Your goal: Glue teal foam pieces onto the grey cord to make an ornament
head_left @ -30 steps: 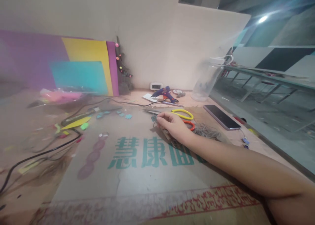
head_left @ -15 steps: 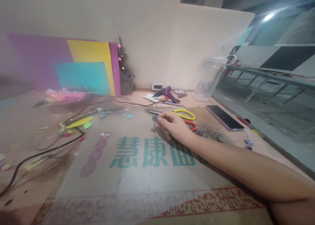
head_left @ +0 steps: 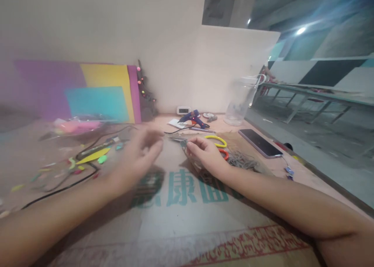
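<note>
My right hand (head_left: 206, 154) is over the middle of the printed sheet, thumb and forefinger pinched on a small grey-blue piece (head_left: 183, 143) too blurred to name. Just behind it lie scissors with one yellow handle loop (head_left: 216, 141) and one red loop (head_left: 223, 154). A tangle of grey cords (head_left: 242, 160) lies to its right. Facing it from the left, my left hand (head_left: 146, 150) hangs above the sheet, smeared by motion. A gap shows between its thumb and curled fingers, with nothing visible in it.
A blue glue gun (head_left: 193, 119) with a black cable rests before the wall, near a small digital clock (head_left: 183, 110). A clear plastic jug (head_left: 239, 103) and a phone (head_left: 260, 143) stand right. Coloured sheets (head_left: 96, 105) lean left; a craft knife (head_left: 95, 152) lies among scraps.
My left hand has come into view from the left and reached towards the right hand. My right hand keeps its pinch in nearly the same place. The camera view has shifted slightly.
</note>
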{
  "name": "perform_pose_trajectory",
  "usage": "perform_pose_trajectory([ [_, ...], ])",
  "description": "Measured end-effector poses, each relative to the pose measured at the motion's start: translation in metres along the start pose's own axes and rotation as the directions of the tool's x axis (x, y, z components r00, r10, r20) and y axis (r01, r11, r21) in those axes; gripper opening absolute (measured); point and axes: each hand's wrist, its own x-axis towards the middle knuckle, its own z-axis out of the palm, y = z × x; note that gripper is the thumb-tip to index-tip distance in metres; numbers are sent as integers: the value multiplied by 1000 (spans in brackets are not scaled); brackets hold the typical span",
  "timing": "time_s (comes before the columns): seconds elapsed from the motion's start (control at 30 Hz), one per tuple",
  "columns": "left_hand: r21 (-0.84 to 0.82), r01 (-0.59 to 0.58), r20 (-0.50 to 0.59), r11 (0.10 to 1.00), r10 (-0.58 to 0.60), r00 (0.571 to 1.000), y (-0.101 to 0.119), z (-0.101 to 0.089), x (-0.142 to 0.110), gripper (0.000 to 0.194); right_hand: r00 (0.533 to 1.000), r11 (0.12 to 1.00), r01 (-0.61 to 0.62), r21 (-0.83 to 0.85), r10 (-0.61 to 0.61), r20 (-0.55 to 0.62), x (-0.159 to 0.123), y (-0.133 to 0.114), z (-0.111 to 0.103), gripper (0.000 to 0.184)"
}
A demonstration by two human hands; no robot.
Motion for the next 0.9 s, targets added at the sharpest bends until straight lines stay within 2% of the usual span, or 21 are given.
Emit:
perform_pose_trajectory([
  [0.07, -19, 114, 106, 993, -111, 988, -9, 14, 6, 30, 1000, 1000, 9, -16, -9, 17, -1, 0, 1, 22],
  [0.1, -1, 125, 162, 992, -123, 979, -13, 20, 8, 29, 1000, 1000, 9, -30, -8, 25, -2, 0, 1, 21],
  [0.2, 72, 54, 241, 996, -70, 968, -16, 29, 10, 24, 999, 996, 0, -91, 3, 34, -2, 2, 2, 20],
  [0.3, 116, 36, 235, 993, -63, 970, -14, 28, 8, 23, 998, 992, -1, -123, 8, 56, -2, 5, 1, 21],
  [0.6, 101, 4, 228, 995, -27, 973, -12, 27, 8, 19, 989, 988, -46, -150, 66, 134, -3, 12, 2, 19],
  [0.77, 29, 71, 140, 997, -75, 987, -20, 27, 12, 16, 997, 999, -33, 28, 31, 74, 3, 10, -2, 15],
  [0.9, 26, 96, 128, 995, -99, 987, -27, 28, 15, 15, 992, 986, -71, 150, 54, 111, 6, 13, -6, 19],
])
